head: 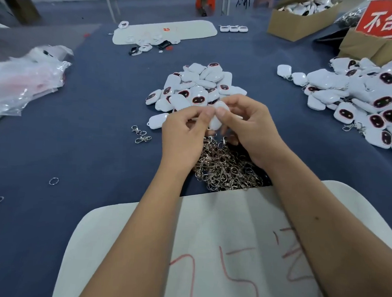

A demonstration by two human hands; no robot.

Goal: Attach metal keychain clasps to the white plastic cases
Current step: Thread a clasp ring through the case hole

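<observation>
Above the clasp pile, left hand and right hand pinch one white case between them.

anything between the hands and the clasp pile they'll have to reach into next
Nothing visible does. The left hand and right hand pinch a white case directly above the clasp pile, with only open air between them and the pile.

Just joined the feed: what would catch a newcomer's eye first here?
Both hands, left hand and right hand, pinch one white case at centre. Below them lies a heap of metal clasps. A big pile of cases with dark faces sits far right.
</observation>
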